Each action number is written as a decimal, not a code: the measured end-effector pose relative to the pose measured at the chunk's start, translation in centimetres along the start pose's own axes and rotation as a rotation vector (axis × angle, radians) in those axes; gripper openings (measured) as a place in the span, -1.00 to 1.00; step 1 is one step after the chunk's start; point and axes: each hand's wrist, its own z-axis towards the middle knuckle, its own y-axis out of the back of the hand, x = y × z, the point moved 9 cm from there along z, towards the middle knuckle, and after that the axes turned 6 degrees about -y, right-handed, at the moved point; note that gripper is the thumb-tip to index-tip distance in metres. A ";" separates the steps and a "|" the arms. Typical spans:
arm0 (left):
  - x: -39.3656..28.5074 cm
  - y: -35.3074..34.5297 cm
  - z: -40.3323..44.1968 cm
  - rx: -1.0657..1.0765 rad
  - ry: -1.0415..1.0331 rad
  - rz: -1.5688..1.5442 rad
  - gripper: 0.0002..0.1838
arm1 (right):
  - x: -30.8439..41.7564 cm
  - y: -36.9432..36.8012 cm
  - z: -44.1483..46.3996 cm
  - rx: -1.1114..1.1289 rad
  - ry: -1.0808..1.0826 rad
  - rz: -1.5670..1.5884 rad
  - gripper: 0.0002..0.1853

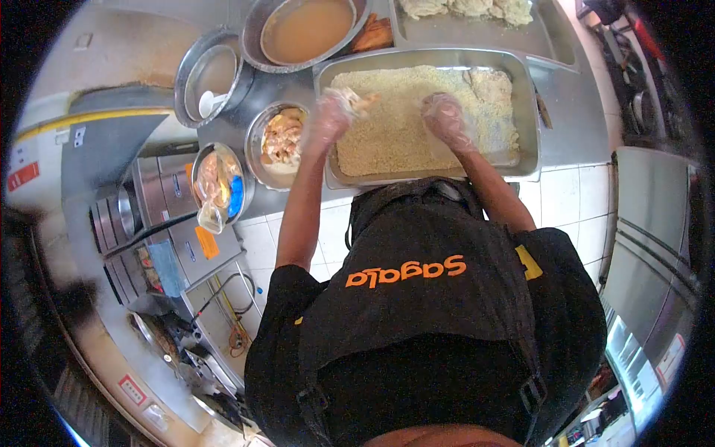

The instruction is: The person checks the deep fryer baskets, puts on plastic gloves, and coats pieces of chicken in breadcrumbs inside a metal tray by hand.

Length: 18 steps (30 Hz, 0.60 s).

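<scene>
Both my hands wear clear plastic gloves and are over a deep metal tray (530, 141) of pale breadcrumbs (387, 149). At the tray's left side, my left hand (331, 119) is closed on a pale, floppy piece of chicken (363, 103), partly blurred. Right of the middle, my right hand (447, 119) is low over the crumbs with its fingers curled; what they hold, if anything, is hidden. A crumb-covered piece (488, 80) lies in the tray's far right corner. Left of the tray stands a metal bowl (253, 153) with wet raw chicken pieces (283, 138).
Behind are a large basin of cloudy liquid (309, 30) and a second tray (551, 41) with breaded pieces (469, 7). A bowl with a white scoop (211, 103) stands at left. Nearer me is a bowl holding plastic bags (216, 186). A knife-like tool (544, 112) lies right of the tray.
</scene>
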 end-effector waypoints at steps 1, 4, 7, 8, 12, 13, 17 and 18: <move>0.8 -2.3 0.3 0.076 -0.002 -0.032 -0.77 | -0.8 0.3 -0.4 -0.013 -0.035 0.022 -0.75; -0.7 -2.1 -1.8 -0.003 -0.095 -0.001 -0.78 | -4.5 0.0 -1.7 0.113 -0.390 0.019 -0.67; 2.1 1.3 -5.0 -0.211 -0.056 0.015 -0.71 | -5.0 0.6 -2.5 0.334 -0.598 0.155 -0.56; 4.2 2.3 -6.2 -0.237 0.075 0.057 -0.67 | -4.7 -0.8 -1.9 0.380 -0.505 0.184 -0.53; 12.3 4.1 -12.9 -0.239 0.521 0.107 -0.55 | -4.0 -5.7 1.9 0.329 -0.238 0.513 -0.45; 14.0 3.5 -14.6 -0.217 0.612 0.087 -0.52 | -3.5 -6.8 3.5 0.355 -0.220 0.626 -0.44; 18.8 0.3 -16.5 -0.160 0.670 0.169 -0.53 | 2.1 -9.8 8.3 0.772 -0.323 0.885 -0.39; 19.9 -1.1 -16.1 -0.071 0.641 0.168 -0.53 | 5.7 -7.3 8.2 0.906 -0.420 0.849 -0.37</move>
